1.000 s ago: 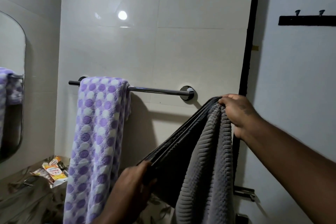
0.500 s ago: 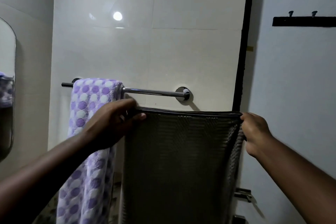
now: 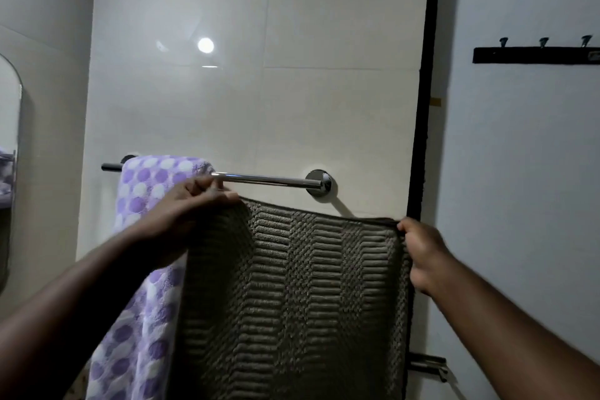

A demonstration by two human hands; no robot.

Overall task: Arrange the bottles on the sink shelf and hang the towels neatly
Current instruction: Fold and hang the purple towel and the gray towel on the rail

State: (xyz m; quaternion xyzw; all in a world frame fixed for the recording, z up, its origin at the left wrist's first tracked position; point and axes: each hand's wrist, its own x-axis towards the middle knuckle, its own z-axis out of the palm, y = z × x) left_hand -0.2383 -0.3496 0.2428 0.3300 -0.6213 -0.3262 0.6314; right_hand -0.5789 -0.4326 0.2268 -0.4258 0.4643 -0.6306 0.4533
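We've got the grey towel (image 3: 292, 302) stretched flat between our two hands, hanging long axis downward, its top hem running left to right and tilted, higher at our left, lower at our right. It hangs in front of the wall, just below the chrome towel rail (image 3: 259, 179) and not over it. Our left hand (image 3: 191, 214) pinches the top left corner, fingers pressed together on the hem, knuckles right up at the rail. Our right hand (image 3: 422, 253) has its fingers curled tight around the top right corner. That right edge sits close to the black door frame (image 3: 422, 140), so little room there. On the left, the purple dotted towel (image 3: 146, 253) is draped over the rail and the grey one overlaps its lower part. The bare stretch of rail runs from the dotted towel to the round wall mount (image 3: 319, 182). Half a second ago the hem was level and further below the rail; now our left hand has come up to the bar and the towel's ribbed face shows sharper.
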